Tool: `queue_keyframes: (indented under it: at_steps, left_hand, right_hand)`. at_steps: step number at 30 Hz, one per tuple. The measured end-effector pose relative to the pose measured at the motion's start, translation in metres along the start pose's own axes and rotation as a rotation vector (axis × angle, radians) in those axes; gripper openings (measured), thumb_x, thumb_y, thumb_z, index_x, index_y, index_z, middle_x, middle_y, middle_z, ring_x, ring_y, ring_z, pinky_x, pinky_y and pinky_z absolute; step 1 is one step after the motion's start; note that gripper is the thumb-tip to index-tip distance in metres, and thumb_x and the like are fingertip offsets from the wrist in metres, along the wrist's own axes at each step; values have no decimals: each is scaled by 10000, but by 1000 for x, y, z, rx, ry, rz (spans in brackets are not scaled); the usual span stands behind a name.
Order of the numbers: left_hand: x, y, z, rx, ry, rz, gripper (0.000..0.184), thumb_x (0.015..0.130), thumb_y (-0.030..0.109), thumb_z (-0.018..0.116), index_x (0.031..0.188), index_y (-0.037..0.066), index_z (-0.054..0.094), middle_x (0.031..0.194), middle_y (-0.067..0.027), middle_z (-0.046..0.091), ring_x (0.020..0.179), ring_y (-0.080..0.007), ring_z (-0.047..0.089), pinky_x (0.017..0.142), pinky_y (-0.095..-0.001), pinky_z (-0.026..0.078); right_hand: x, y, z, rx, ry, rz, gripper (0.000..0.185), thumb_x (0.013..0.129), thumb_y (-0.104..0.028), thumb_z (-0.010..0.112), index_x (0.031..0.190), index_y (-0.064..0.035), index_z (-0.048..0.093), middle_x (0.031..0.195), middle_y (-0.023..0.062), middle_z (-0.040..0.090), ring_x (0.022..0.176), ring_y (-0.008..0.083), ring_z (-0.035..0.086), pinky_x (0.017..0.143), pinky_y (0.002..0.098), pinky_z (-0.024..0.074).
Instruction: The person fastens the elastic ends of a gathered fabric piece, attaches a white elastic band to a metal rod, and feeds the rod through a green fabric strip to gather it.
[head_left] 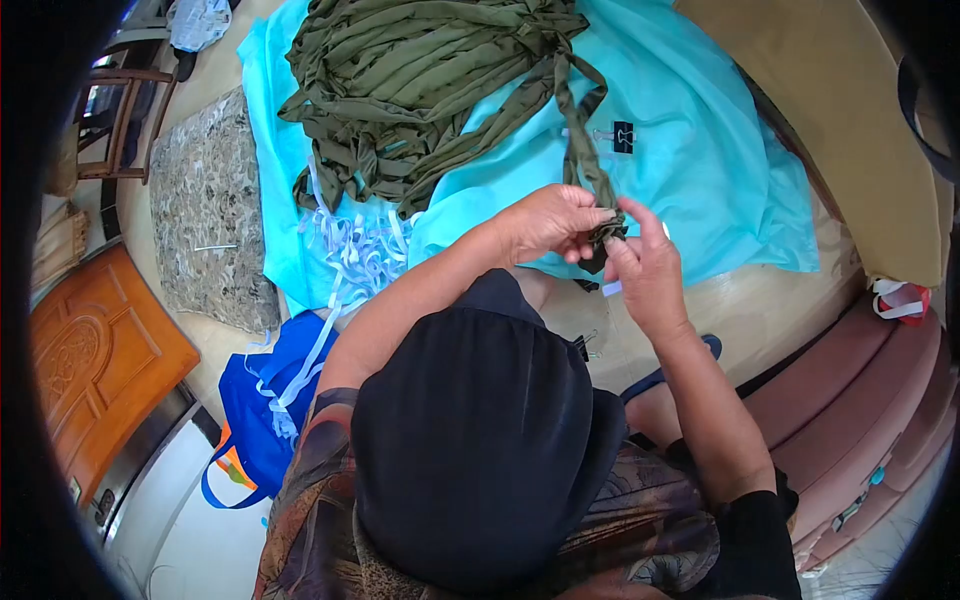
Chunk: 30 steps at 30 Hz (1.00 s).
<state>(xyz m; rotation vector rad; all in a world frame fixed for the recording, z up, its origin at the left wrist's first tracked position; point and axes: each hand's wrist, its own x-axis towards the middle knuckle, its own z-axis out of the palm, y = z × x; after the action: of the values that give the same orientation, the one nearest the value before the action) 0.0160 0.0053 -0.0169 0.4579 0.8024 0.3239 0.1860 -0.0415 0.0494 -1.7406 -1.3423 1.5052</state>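
My left hand (556, 222) pinches a gathered end of an olive-green fabric strip (582, 150). Close beside it, my right hand (648, 270) grips the same bunched cloth between thumb and fingers. A short white ribbon end (612, 289) pokes out just below the right fingers. From my hands the strip runs up to a large heap of olive-green fabric (420, 60), which lies on a turquoise sheet (690, 130). Left of my hands is a tangle of white ribbon (355, 245), one length trailing downward. The exact fold between my fingertips is hidden.
A black binder clip (623, 137) rests on the sheet above my hands; another (586, 346) lies below them. At left are a patterned cushion (205, 210), a blue bag (265, 400) and a wooden panel (110, 350). A pinkish sofa (850, 400) borders the right.
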Motion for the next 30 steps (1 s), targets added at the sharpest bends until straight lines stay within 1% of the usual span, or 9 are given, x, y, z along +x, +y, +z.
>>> queue_keyframes:
  at_steps: [4,7,8,12,20,24,27,28,30]
  left_hand:
    - [-6,6,-8,82,37,-79,392,899,433,646,971,49,608,854,-52,635,676,-146,628,480,-247,449]
    - [8,8,-26,-311,305,79,414,894,466,636,1009,70,603,881,-47,627,695,-152,624,487,-251,441]
    - [11,7,-28,-320,313,61,345,900,443,635,950,103,611,837,-20,622,668,-137,597,484,-251,412]
    - [27,19,-41,-398,328,244,234,880,309,694,816,113,585,695,0,586,561,-138,550,464,-265,393]
    - [0,24,4,-273,91,172,179,898,227,679,917,62,612,806,-33,637,593,-125,586,490,-255,472]
    - [1,25,-7,-375,166,226,202,873,214,712,883,72,568,723,-21,583,544,-136,593,449,-275,488]
    - [2,21,-11,-392,206,216,192,872,211,711,879,76,576,730,-21,587,545,-134,593,450,-275,487]
    - [1,20,-10,-391,209,209,188,872,208,711,877,76,577,732,-21,588,544,-133,592,448,-274,485]
    - [-3,21,-8,-382,217,197,181,872,203,710,873,76,581,736,-20,589,542,-130,589,443,-270,480]
  right_hand:
    - [1,5,-8,18,-90,19,310,888,-35,565,1195,-4,536,581,42,563,531,88,515,509,263,430]
    - [-7,4,-8,3,-65,-12,280,884,-32,570,1163,-11,556,572,40,547,521,94,521,506,264,433]
    - [-9,4,-7,-32,-69,-29,278,883,-31,571,1160,-15,556,569,39,541,517,97,523,504,265,435]
    - [-16,2,-4,-79,-68,-38,273,879,-27,577,1151,-24,556,556,37,520,504,110,534,502,272,444]
    - [-7,-9,-6,-24,-16,-58,263,885,-54,619,1136,-28,543,622,36,585,569,93,550,556,260,460]
    - [-1,-2,-14,123,92,-128,223,887,-49,632,1100,-18,572,734,22,624,673,79,555,614,248,468]
    - [1,0,-23,3,34,-73,134,885,-40,636,1013,-4,620,808,18,637,722,71,552,625,242,470]
    - [1,-9,-23,19,8,-46,71,870,-32,648,930,6,648,790,28,636,709,75,555,622,238,470]
    - [3,-10,-21,-29,-54,-48,88,852,-25,653,936,3,651,779,53,641,691,98,571,619,253,476]
